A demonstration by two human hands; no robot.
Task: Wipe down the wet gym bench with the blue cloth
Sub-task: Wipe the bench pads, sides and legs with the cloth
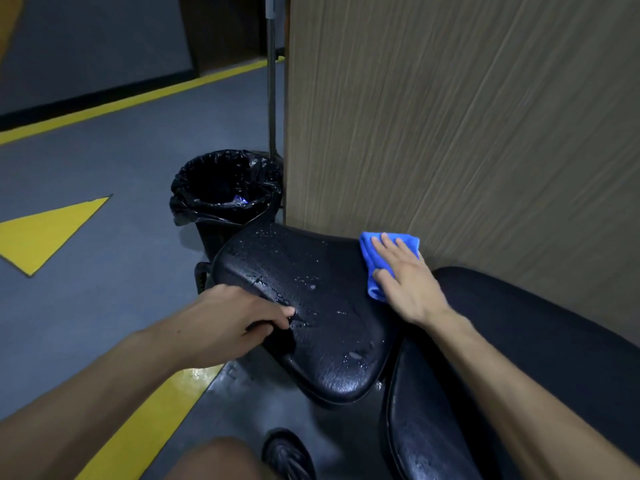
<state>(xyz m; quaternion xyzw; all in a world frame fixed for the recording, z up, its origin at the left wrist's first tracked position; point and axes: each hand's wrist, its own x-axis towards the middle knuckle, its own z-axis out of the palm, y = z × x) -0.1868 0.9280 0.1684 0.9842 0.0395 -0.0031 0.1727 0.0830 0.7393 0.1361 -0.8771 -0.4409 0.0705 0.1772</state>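
Observation:
The black gym bench seat pad (311,306) fills the middle of the view, beaded with water drops and small puddles. A folded blue cloth (372,261) lies on its far right edge, close to the wooden wall. My right hand (405,278) lies flat on the cloth with straight fingers, pressing it onto the pad. My left hand (239,320) grips the pad's left edge, fingers curled under the rim and thumb on top. The bench's longer black back pad (450,410) runs off to the lower right.
A black bin (225,188) lined with a black bag stands just behind the seat pad. A wood-grain wall panel (467,116) rises right behind the bench. A metal pole (272,81) leans at its corner. Grey floor with yellow markings (52,230) spreads left. My knee and shoe show below.

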